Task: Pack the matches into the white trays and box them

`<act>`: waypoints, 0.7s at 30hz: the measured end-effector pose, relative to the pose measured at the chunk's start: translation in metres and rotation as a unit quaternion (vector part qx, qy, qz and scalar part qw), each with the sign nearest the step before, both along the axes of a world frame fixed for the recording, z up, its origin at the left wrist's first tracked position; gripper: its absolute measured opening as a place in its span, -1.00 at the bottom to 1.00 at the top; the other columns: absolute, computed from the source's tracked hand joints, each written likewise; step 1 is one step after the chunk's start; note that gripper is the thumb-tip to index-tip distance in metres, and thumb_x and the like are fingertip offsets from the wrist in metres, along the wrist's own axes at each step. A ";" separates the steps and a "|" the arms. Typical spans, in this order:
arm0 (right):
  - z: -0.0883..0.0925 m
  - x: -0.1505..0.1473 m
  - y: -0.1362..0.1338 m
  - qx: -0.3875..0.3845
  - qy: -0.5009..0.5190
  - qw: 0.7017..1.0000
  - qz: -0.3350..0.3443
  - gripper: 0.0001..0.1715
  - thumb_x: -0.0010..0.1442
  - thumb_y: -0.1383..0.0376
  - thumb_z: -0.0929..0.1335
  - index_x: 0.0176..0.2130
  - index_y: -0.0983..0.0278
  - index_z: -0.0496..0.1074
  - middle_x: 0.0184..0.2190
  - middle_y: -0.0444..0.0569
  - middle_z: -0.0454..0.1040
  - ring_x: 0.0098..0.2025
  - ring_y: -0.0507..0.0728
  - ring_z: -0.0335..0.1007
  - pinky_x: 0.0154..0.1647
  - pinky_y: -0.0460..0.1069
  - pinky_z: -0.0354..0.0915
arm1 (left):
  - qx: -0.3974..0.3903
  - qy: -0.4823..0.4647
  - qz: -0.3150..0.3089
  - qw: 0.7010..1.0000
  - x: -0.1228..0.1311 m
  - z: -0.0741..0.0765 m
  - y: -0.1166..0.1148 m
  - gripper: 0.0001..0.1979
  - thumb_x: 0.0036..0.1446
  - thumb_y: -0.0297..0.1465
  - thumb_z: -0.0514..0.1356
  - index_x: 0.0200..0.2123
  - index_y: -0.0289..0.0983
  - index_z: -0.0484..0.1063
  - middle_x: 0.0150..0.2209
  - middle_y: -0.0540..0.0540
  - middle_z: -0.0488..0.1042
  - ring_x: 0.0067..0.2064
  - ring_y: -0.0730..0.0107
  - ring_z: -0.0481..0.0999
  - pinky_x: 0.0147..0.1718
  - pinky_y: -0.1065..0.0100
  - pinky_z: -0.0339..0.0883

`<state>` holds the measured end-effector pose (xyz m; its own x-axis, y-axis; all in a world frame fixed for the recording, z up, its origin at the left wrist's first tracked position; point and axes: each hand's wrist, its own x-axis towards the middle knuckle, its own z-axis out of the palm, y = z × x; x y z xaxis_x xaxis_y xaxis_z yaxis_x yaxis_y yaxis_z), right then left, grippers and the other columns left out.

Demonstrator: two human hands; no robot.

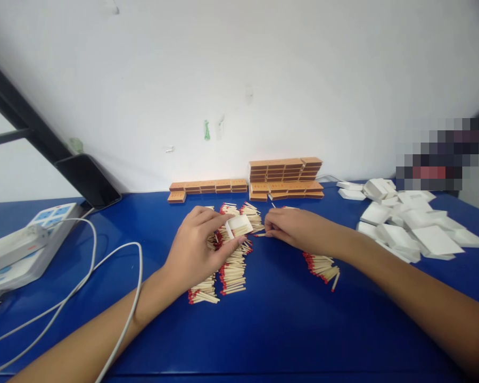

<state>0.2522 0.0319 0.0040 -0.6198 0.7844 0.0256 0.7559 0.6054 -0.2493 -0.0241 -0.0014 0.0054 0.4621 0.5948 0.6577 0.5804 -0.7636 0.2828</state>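
Note:
My left hand [201,244] grips a small white matchbox tray [239,223] between thumb and fingers, with a few matchsticks lying in it. The tray is tilted over rows of red-tipped matches [233,274] on the blue table. To the right, my right hand [289,226] has its fingers pinched together around a match [260,234], whose red head points left. Another pile of matches [321,267] lies under and in front of the right wrist, partly hidden by it.
Orange matchboxes [286,173] stand stacked against the wall, beside a lower row of matchboxes [207,186]. White empty trays [407,218] are heaped at the right. At the left are a power strip [16,255], a dark phone [88,181] and a white cable [138,276] crossing my left forearm.

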 end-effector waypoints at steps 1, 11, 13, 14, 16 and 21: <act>0.003 0.001 -0.001 -0.001 0.002 1.000 -0.001 -0.84 0.43 0.31 0.28 -0.23 0.22 0.41 -0.20 0.02 0.55 -0.23 0.17 0.44 -0.23 0.04 0.21 | 0.000 0.002 0.000 1.000 0.000 0.000 0.000 -0.62 0.31 -0.16 0.36 0.02 -0.33 0.62 -0.18 -0.20 0.63 -0.15 0.14 0.49 -0.11 0.08 0.46; 0.027 -0.006 -0.022 0.151 0.103 0.983 0.018 -0.76 0.53 0.21 0.25 -0.18 0.23 0.39 -0.26 -0.04 0.49 -0.31 0.10 0.42 -0.30 -0.01 0.24 | -0.018 0.015 -0.002 1.000 -0.001 -0.003 0.002 -0.59 0.28 -0.17 0.40 0.06 -0.34 0.62 -0.17 -0.20 0.62 -0.10 0.11 0.47 -0.07 0.05 0.46; 0.023 -0.013 -0.027 0.185 0.104 0.977 0.030 -0.74 0.54 0.20 0.24 -0.17 0.25 0.40 -0.26 -0.03 0.49 -0.32 0.09 0.43 -0.30 -0.02 0.25 | -0.020 0.016 -0.016 1.000 0.000 -0.004 0.001 -0.57 0.28 -0.17 0.39 0.08 -0.33 0.61 -0.18 -0.21 0.60 -0.11 0.10 0.47 -0.07 0.04 0.45; 0.020 -0.017 -0.029 0.200 0.098 0.974 0.032 -0.74 0.55 0.21 0.24 -0.17 0.26 0.41 -0.26 -0.03 0.49 -0.33 0.08 0.44 -0.32 -0.02 0.25 | -0.020 0.017 -0.023 0.999 0.001 -0.004 0.000 -0.56 0.29 -0.16 0.39 0.10 -0.32 0.61 -0.19 -0.21 0.60 -0.11 0.10 0.47 -0.07 0.03 0.45; 0.015 -0.025 -0.033 0.231 0.076 0.970 0.028 -0.72 0.55 0.24 0.22 -0.18 0.27 0.42 -0.27 -0.02 0.50 -0.34 0.08 0.45 -0.35 -0.02 0.23 | -0.020 0.014 -0.035 0.999 0.002 -0.004 -0.002 -0.55 0.28 -0.16 0.39 0.11 -0.32 0.61 -0.19 -0.21 0.59 -0.12 0.10 0.48 -0.06 0.03 0.45; 0.010 -0.034 -0.038 0.280 0.059 0.958 0.027 -0.67 0.57 0.20 0.21 -0.17 0.29 0.45 -0.24 0.02 0.54 -0.31 0.11 0.46 -0.38 -0.01 0.20 | -0.018 0.007 -0.045 0.999 0.004 -0.003 -0.005 -0.58 0.28 -0.17 0.40 0.08 -0.32 0.62 -0.18 -0.22 0.60 -0.10 0.10 0.49 -0.06 0.04 0.45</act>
